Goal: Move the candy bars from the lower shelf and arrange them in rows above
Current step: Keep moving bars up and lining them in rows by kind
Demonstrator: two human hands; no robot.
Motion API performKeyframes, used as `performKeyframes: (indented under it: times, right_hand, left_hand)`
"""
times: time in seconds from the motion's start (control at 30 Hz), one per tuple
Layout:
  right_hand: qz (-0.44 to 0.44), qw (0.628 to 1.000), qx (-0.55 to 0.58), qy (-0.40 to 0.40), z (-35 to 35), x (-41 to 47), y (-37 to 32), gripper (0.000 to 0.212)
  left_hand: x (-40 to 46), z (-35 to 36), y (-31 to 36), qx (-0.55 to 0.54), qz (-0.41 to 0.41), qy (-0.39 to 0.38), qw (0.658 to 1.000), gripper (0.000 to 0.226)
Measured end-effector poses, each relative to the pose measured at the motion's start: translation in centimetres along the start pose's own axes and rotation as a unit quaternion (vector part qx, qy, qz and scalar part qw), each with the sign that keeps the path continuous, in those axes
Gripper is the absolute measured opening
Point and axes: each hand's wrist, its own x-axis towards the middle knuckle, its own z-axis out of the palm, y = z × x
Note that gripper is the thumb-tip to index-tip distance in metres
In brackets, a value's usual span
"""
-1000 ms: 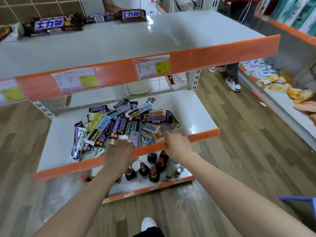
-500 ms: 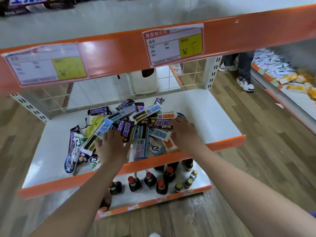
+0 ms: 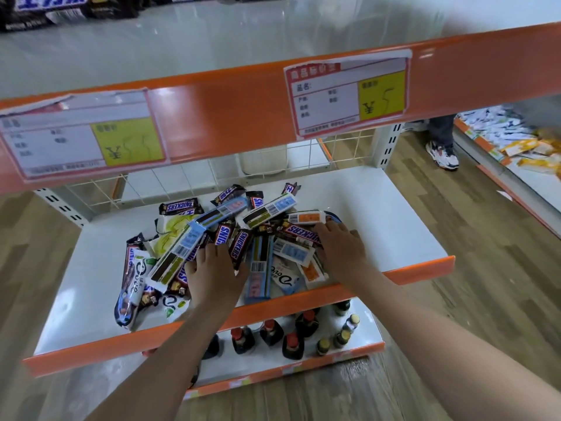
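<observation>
Candy bars (image 3: 230,238) lie heaped on the lower shelf (image 3: 394,226), under both my hands. My left hand (image 3: 212,268) rests flat on the pile's near side, grip wide, fingers spread. My right hand (image 3: 343,250) lies on the pile's right edge; I can't tell its grip. Upper shelf (image 3: 243,41) above both, bottles (image 3: 291,335) below them.

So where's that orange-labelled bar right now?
In the head view, the orange-labelled bar lies at the back right of the candy pile on the middle shelf, just beyond the right hand, above a Snickers bar.
</observation>
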Motion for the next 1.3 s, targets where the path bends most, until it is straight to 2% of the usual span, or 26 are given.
performKeyframes:
  times: [0.1,0.23,0.4,0.57,0.77,1.0,1.13,1.3]
  right_hand:
    - [0.013,0.998,0.054,-0.001,-0.1,0.0,0.0,0.025]
    - [0.064,0.986,0.150,-0.021,0.0,-0.7,0.5,0.025]
    - [0.070,0.993,0.094,0.028,-0.1,-1.5,0.6,0.038]
    - [0.080,0.991,0.103,0.018,0.2,-1.2,0.6,0.038]
    - [0.133,0.965,0.228,-0.001,0.2,-0.7,0.3,0.035]
    - [0.116,0.942,0.314,0.027,1.1,-1.2,-0.3,0.031]
    - [0.060,0.940,0.335,0.016,1.1,-1.4,-1.8,0.031]
    - [-0.036,0.965,0.255,-0.036,0.7,-1.6,-3.9,0.024]
  left_hand:
    - [-1.0,0.0,0.3,0.004,0.006,-0.008,1.000,0.036]
    - [-1.6,0.2,0.3,-0.044,0.012,0.017,0.999,0.026]
    - [-1.3,0.4,-0.2,-0.068,0.005,0.018,0.997,0.024]
    - [-1.2,0.3,-0.1,-0.093,-0.017,0.005,0.996,0.026]
    - [-0.9,0.3,0.4,-0.155,-0.052,-0.009,0.987,0.025]
    - [-1.5,0.4,1.1,-0.243,-0.072,0.023,0.967,0.026]
    - [-1.5,1.5,0.2,-0.300,-0.073,0.017,0.951,0.030]
    - [-1.2,1.2,0.7,-0.236,-0.049,0.009,0.971,0.032]
